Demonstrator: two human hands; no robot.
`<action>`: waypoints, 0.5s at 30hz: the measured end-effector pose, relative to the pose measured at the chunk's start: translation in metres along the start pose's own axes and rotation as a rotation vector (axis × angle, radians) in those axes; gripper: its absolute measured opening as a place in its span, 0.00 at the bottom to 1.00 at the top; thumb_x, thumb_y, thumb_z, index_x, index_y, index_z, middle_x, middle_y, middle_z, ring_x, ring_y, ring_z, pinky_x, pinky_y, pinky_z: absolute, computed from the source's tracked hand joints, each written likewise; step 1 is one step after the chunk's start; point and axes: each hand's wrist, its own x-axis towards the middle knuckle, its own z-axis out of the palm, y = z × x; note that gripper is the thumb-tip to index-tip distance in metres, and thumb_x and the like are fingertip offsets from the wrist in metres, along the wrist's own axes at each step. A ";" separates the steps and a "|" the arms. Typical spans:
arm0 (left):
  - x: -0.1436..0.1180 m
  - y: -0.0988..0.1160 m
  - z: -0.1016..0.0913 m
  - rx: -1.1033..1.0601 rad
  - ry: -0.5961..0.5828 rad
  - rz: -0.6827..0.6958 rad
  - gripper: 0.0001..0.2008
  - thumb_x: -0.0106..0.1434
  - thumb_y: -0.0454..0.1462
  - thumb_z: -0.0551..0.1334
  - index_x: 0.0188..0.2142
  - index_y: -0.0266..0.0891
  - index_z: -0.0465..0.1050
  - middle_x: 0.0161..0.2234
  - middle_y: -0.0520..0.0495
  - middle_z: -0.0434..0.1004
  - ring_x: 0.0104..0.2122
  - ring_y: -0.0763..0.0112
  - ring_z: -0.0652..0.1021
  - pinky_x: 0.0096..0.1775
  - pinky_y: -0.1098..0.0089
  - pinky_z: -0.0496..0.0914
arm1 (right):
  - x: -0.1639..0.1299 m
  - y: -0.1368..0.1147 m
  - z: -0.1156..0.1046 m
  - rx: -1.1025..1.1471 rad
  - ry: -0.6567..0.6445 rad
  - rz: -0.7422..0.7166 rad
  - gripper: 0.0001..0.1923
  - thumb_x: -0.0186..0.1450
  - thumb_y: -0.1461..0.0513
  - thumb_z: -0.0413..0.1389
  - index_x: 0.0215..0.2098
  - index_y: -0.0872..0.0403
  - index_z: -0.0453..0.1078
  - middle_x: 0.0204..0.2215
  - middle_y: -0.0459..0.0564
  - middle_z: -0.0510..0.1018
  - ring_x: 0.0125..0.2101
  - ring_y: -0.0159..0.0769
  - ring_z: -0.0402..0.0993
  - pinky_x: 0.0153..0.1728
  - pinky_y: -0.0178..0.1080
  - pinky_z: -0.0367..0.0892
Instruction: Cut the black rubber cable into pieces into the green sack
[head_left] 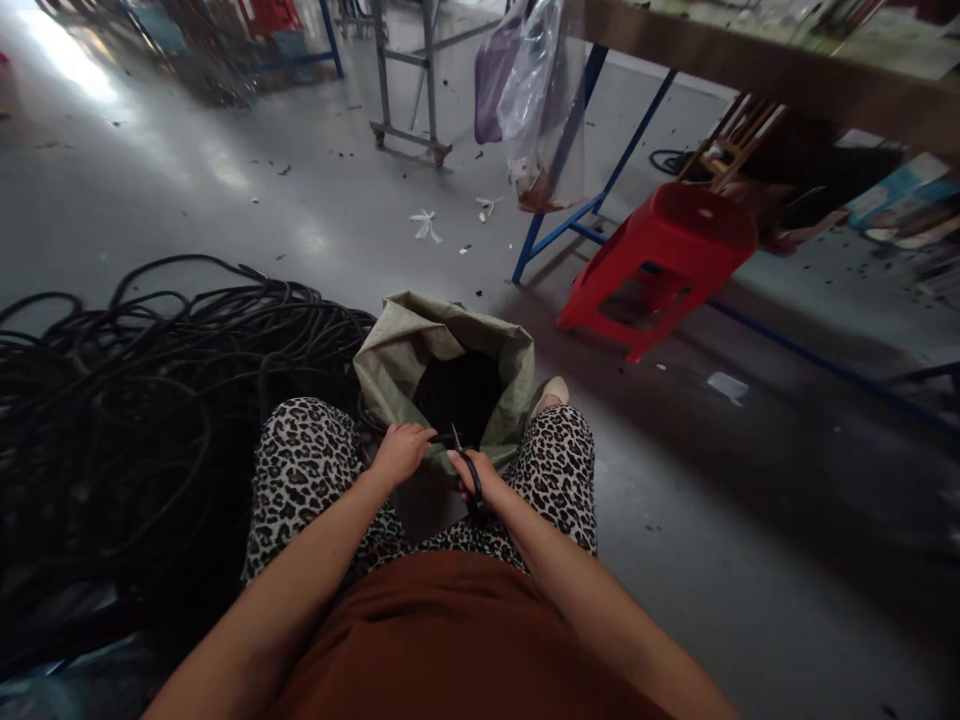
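My left hand (403, 452) is closed on a black cord, whose dark end sticks out past the fingertips toward the scissors. My right hand (486, 474) grips black-handled scissors (474, 476), their metal blades pointing up and slightly left, close beside the cord end. Both hands are over the near rim of an upright, open greenish woven sack (390, 345) between my knees. Dark material (461, 392) lies inside the sack; its separate pieces cannot be made out. On the left, a large tangled heap of black cord (150, 400) spreads over the floor beside my leg.
A red plastic stool (667, 255) stands tilted in view at the right, by a blue-legged table (750, 55). A clear plastic bag (544, 110) hangs from the table. Farther off is a wheeled metal rack (409, 80). Scraps (426, 226) litter the grey floor.
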 end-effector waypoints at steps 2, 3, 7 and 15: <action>0.000 0.001 0.001 0.008 -0.008 -0.006 0.14 0.61 0.35 0.56 0.46 0.44 0.70 0.39 0.46 0.76 0.42 0.63 0.73 0.42 0.64 0.60 | 0.000 0.001 0.000 0.000 0.011 -0.007 0.13 0.67 0.55 0.48 0.32 0.58 0.64 0.10 0.38 0.62 0.07 0.26 0.60 0.08 0.27 0.57; 0.000 0.001 0.001 0.015 -0.013 -0.010 0.14 0.61 0.35 0.56 0.46 0.44 0.70 0.38 0.46 0.76 0.42 0.63 0.73 0.42 0.64 0.60 | 0.000 0.001 0.000 -0.001 0.017 -0.014 0.13 0.67 0.56 0.49 0.32 0.58 0.64 0.10 0.38 0.61 0.07 0.26 0.60 0.08 0.27 0.56; 0.001 0.000 0.000 0.038 -0.031 -0.027 0.14 0.62 0.35 0.55 0.46 0.44 0.70 0.39 0.46 0.76 0.41 0.63 0.73 0.41 0.63 0.60 | 0.002 0.004 0.000 -0.029 0.049 -0.036 0.12 0.65 0.58 0.50 0.28 0.58 0.64 0.10 0.37 0.60 0.07 0.25 0.59 0.09 0.27 0.56; 0.001 -0.002 -0.002 0.058 -0.030 -0.085 0.14 0.61 0.35 0.55 0.46 0.44 0.71 0.37 0.45 0.76 0.40 0.62 0.74 0.41 0.64 0.60 | 0.003 0.007 -0.003 0.062 0.055 0.022 0.13 0.65 0.55 0.51 0.33 0.59 0.66 0.10 0.37 0.60 0.08 0.24 0.58 0.10 0.26 0.56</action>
